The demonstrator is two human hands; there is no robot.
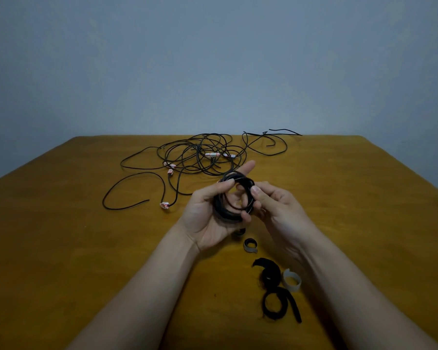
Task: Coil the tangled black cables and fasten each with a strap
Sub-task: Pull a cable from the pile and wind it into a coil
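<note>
Head view: the left hand (208, 213) cradles a black cable coil (223, 212) above the bench (86, 248). Its fingers (245, 167) are curled behind the coil and the thumb is clamped on the top edge. The right hand (281, 208) pinches the coil's right side between thumb and fingers. Beyond the coil, the tangled cables (200, 155) sprawl on the bench. Nearer than the coil lie loose straps (271, 274), black, grey and pale, curled into loops.

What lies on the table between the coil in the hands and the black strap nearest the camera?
Head view: below the coil, a small grey strap curl, then another black strap with a white strap loop beside it.
</note>
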